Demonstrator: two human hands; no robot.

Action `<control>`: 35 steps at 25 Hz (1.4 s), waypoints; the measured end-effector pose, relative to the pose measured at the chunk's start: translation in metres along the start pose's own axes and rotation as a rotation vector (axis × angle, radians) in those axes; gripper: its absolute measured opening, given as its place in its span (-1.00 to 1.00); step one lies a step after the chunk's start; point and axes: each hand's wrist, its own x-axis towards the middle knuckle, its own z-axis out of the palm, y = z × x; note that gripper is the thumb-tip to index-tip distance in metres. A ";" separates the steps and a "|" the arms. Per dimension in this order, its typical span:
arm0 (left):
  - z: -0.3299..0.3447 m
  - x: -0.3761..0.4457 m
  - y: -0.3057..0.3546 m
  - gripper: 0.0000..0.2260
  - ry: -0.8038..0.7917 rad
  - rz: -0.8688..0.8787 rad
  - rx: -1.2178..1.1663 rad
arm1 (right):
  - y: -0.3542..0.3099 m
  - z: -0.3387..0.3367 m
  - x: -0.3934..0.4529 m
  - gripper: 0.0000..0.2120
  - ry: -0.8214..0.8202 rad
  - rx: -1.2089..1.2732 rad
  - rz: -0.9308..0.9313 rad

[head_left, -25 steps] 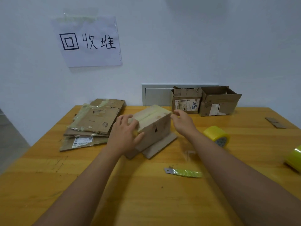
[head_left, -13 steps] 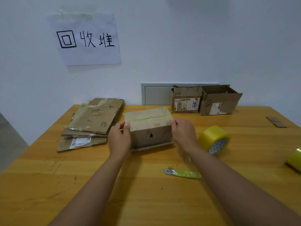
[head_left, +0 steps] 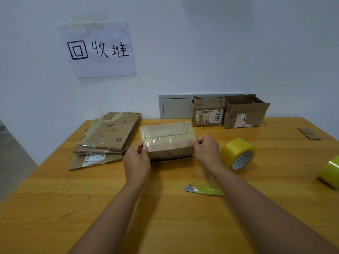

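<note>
The taped box [head_left: 167, 142] now sits squared to the camera, turned from its earlier angle; left hand [head_left: 136, 162] and right hand [head_left: 207, 153] pinch its 2 ends.

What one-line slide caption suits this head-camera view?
Left hand and right hand hold a taped cardboard box by its ends on a wooden table, between flattened cardboard and a tape roll.

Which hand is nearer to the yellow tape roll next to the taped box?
Right. The right hand grips the box at its right end, just left of the tape roll; the left hand grips its left end, beyond the box.
</note>
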 end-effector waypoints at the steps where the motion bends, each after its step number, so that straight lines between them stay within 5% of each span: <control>1: 0.000 -0.002 0.001 -0.71 0.008 -0.019 -0.010 | -0.001 -0.002 -0.002 -0.82 -0.007 0.016 0.018; 8: -0.007 -0.007 0.008 -0.70 -0.031 0.014 0.130 | -0.003 -0.013 -0.008 -0.86 -0.149 -0.130 -0.031; 12: -0.013 -0.001 0.014 -0.58 -0.133 0.011 0.200 | -0.012 -0.028 -0.007 -0.63 -0.309 -0.101 -0.065; 20: -0.025 -0.014 0.013 -0.78 -0.153 -0.042 -0.077 | -0.024 -0.020 -0.029 -0.62 -0.107 -0.434 -0.282; 24: -0.029 -0.008 0.015 -0.80 -0.127 -0.268 -0.496 | -0.022 -0.028 -0.039 -0.66 -0.139 -0.076 -0.251; 28: -0.031 -0.009 0.025 -0.62 -0.079 -0.203 -0.491 | -0.018 -0.035 -0.041 -0.59 -0.164 0.441 0.034; 30: -0.036 -0.012 0.031 -0.68 -0.119 -0.167 -0.507 | -0.014 -0.040 -0.042 -0.69 -0.162 0.504 0.030; 35: -0.048 -0.011 0.042 -0.52 -0.234 -0.209 -0.591 | -0.006 -0.053 -0.048 -0.59 -0.208 0.504 -0.101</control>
